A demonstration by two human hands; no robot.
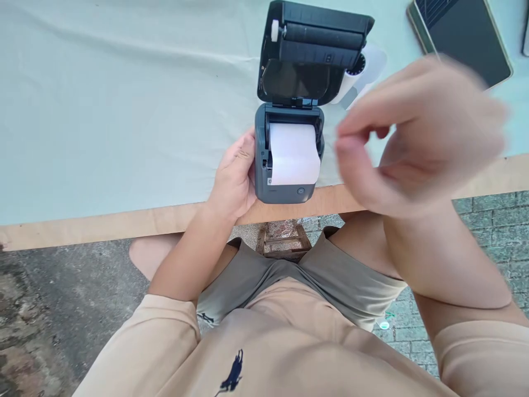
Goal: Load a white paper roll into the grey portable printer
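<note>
A dark grey label printer [285, 194] is held near the table's front edge by my left hand [235, 176], whose fingers wrap its left side. The black lid [308, 80] stands raised, with a roller and a white gear on its inner side. White paper [294, 157] fills the bay and drapes over the front lip, above the power button. My right hand [417, 132] is in the air right of the printer, apart from it and blurred by motion. Its thumb and index finger come together in a pinch, with nothing visible between them.
Behind the lid lies a white roll with a dark core [349, 82], partly hidden. A dark-screened device [465, 38] rests at the table's far right. Pale cloth covers the table [103, 110], and a bare wooden edge [165, 219] runs along its front, close to my legs.
</note>
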